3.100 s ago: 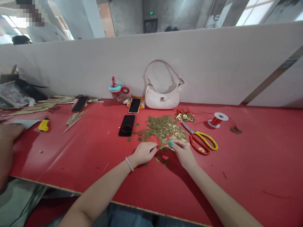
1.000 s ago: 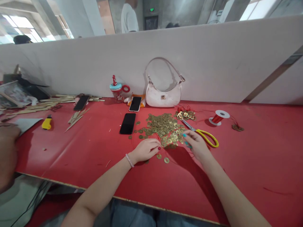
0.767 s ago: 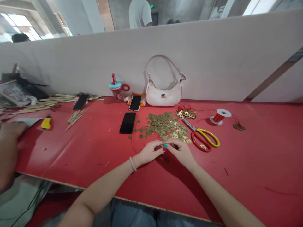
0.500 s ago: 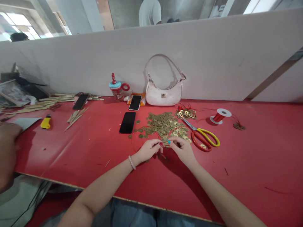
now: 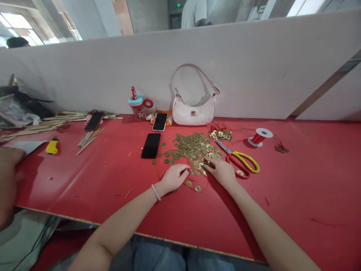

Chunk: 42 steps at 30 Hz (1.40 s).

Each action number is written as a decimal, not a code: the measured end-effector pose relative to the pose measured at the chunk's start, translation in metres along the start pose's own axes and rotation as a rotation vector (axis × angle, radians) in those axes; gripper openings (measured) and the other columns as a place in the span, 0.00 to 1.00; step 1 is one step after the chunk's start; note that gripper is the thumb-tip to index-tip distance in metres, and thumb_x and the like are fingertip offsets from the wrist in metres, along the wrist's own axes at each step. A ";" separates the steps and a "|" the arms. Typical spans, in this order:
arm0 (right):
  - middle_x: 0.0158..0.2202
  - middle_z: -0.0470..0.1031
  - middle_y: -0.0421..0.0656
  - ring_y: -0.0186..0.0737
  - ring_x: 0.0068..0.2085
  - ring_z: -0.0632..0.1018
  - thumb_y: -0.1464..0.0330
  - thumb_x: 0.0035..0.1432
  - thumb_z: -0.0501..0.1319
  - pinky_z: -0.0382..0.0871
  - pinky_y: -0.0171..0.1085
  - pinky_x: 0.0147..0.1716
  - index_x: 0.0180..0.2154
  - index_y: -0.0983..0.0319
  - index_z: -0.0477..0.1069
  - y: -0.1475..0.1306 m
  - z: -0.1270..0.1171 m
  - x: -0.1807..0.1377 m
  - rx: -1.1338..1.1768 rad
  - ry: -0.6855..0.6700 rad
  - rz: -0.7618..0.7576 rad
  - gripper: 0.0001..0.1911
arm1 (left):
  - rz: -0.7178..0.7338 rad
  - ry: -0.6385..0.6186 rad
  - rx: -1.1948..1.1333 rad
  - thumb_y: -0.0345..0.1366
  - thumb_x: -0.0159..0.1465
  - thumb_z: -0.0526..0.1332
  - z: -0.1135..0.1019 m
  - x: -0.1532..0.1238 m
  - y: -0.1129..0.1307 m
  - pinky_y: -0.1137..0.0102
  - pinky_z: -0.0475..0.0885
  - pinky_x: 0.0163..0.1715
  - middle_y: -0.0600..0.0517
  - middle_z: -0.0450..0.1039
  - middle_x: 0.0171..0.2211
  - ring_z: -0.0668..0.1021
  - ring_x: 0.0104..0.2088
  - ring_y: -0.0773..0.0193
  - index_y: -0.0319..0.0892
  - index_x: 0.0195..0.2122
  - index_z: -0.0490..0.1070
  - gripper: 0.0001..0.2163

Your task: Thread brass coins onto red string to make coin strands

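My left hand (image 5: 174,177) is closed in a pinch on a thin red string (image 5: 160,164), which loops out on both sides of the fingers. Two brass-coloured coins with holes, one of them a coin (image 5: 197,188) by the string's lower loop, lie just in front of my body side of the pile. My right hand (image 5: 222,172) reaches the near right edge of the coin pile (image 5: 191,145), thumb and fingertips closing on a coin (image 5: 201,165). Part of that coin is hidden by the fingers. Scissors (image 5: 238,158) with red and yellow handles lie right beside this hand.
Behind the pile are a pale handbag (image 5: 194,111), a lidded cup (image 5: 138,109), a black phone (image 5: 151,146) and another phone (image 5: 160,122). Strung coins (image 5: 220,134) and a red string spool (image 5: 258,138) lie right. Leftward are a yellow cutter (image 5: 52,146) and a person's arm (image 5: 8,184).
My hands have moved apart. The right hand has shifted slightly right to the pile's edge, and the coins and string loop between the hands now show.
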State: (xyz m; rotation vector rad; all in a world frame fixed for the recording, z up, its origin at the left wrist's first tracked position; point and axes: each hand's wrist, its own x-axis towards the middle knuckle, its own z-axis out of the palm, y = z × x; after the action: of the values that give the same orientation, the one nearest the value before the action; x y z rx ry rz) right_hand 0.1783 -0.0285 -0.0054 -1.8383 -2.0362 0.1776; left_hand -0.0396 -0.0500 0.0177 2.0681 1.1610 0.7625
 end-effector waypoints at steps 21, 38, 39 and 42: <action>0.27 0.74 0.43 0.39 0.29 0.73 0.61 0.47 0.59 0.66 0.38 0.31 0.27 0.62 0.75 -0.007 -0.012 -0.001 0.657 0.074 0.074 0.12 | 0.034 -0.017 0.070 0.34 0.62 0.50 0.001 0.001 -0.007 0.71 0.67 0.36 0.49 0.74 0.33 0.74 0.34 0.64 0.40 0.34 0.70 0.10; 0.17 0.66 0.35 0.25 0.18 0.61 0.60 0.34 0.68 0.55 0.31 0.19 0.24 0.64 0.73 -0.026 -0.010 -0.008 1.259 -0.123 0.370 0.15 | 0.106 -0.025 0.083 0.32 0.62 0.50 0.001 0.000 -0.010 0.70 0.68 0.39 0.48 0.74 0.36 0.74 0.37 0.64 0.39 0.40 0.70 0.12; 0.16 0.64 0.34 0.24 0.17 0.59 0.60 0.34 0.68 0.52 0.30 0.19 0.24 0.64 0.72 -0.026 -0.010 -0.009 1.284 -0.132 0.383 0.15 | 0.111 -0.029 0.080 0.32 0.62 0.49 0.001 0.000 -0.009 0.71 0.68 0.39 0.48 0.74 0.36 0.74 0.37 0.64 0.39 0.40 0.71 0.12; 0.14 0.60 0.33 0.24 0.17 0.57 0.60 0.33 0.68 0.49 0.30 0.18 0.24 0.63 0.71 -0.026 -0.009 -0.010 1.343 -0.182 0.385 0.15 | 0.121 -0.040 0.081 0.32 0.63 0.49 0.000 0.000 -0.009 0.71 0.67 0.38 0.48 0.73 0.35 0.74 0.36 0.64 0.39 0.40 0.70 0.12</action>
State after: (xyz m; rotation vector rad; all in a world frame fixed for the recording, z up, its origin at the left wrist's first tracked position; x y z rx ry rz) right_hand 0.1575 -0.0427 0.0097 -1.2250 -1.0109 1.4287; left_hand -0.0446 -0.0463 0.0111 2.2274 1.0686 0.7374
